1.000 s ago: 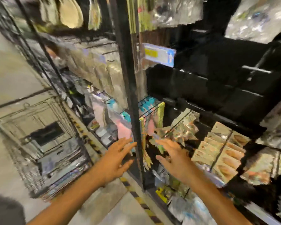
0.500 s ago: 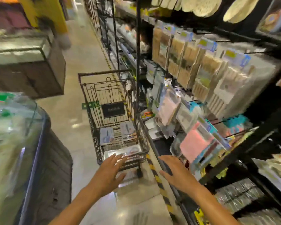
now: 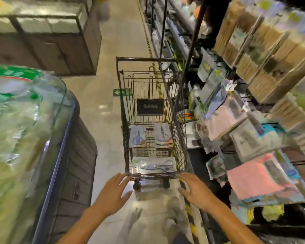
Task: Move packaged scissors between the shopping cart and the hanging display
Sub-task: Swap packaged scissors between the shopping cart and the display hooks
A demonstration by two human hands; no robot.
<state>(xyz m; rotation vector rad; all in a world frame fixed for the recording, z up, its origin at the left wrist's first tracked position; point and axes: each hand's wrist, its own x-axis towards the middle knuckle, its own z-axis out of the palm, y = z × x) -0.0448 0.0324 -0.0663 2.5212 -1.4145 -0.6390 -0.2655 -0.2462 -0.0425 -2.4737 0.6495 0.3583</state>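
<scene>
Half a second ago the shopping cart (image 3: 151, 120) stood up and to the left of the hands; now it sits straight ahead, centred between them, and the hanging display (image 3: 250, 131) has slid off to the right side. A second ago both hands were reaching among the hanging packs; now they are away from them. The left hand (image 3: 113, 196) and right hand (image 3: 195, 191) are both spread, fingers straight and holding nothing, their fingertips just at the cart's near rim. One pack of scissors (image 3: 154, 165) lies flat in the cart just beyond the fingertips, between the two hands. Two more stacks of packs (image 3: 151, 136) lie farther in, side by side on the cart floor.
</scene>
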